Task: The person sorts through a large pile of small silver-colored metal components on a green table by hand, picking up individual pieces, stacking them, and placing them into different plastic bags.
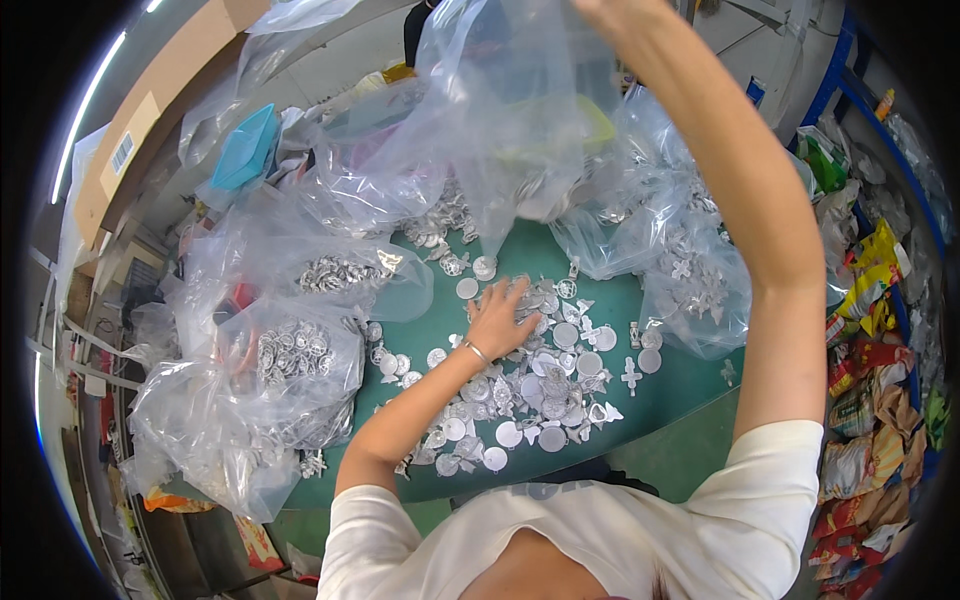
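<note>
My left hand [503, 318] lies flat on a heap of small silver metal pieces [540, 385] in the middle of the green table [680, 385]. My fingers [512, 295] are spread apart and press on the round discs and little crosses, not gripping any one of them. My right arm [745, 200] goes high up, and my right hand is past the top edge, so I cannot tell how its fingers are. A big clear plastic bag [510, 120] hangs from up there, its bottom just over the heap. I think I am tipping pieces out of the bag and spreading them flat. Next I would need to shake the bag gently and hold the heap so nothing rolls away. More bags of silver pieces [290, 355] lie at my left.
</note>
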Demonstrator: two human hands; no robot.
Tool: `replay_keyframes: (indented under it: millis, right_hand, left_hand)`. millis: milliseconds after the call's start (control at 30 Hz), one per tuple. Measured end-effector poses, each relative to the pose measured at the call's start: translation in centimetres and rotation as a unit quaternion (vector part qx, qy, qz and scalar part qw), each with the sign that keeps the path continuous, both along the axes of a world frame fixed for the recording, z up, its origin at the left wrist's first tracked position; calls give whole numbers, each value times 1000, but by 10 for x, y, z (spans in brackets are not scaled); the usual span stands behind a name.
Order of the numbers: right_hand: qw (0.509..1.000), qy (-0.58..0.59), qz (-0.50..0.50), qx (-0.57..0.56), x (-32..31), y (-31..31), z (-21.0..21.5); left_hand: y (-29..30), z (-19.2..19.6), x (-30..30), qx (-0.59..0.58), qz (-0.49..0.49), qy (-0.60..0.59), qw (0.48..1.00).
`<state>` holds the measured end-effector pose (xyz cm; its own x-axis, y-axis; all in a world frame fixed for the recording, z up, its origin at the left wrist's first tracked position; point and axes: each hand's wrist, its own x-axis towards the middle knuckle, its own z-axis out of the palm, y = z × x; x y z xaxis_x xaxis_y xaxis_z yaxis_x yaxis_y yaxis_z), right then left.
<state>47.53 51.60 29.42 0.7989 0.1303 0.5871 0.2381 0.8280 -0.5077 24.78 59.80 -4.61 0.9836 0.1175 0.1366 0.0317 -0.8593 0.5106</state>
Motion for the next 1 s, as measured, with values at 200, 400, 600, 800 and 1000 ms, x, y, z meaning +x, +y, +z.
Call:
replay_keyframes:
  millis: [200, 400, 600, 800, 1000]
  right_hand:
    - [983, 101, 144, -58, -27, 31, -48]
    - [949, 7, 156, -273, -28, 23, -81]
    - [935, 5, 74, -346, -11, -22, -82]
    - [907, -21, 25, -420, 10, -46, -96]
    - [875, 40, -147, -459, 23, -88, -162]
  left_hand:
    - [9, 74, 13, -233, 184, -349, 889]
    - [37, 94, 77, -294, 104, -421, 852]
    - [28, 97, 140, -328, 78, -442, 831]
    - [52, 87, 196, -277, 169, -416, 849]
    - [49, 70, 201, -318, 133, -421, 839]
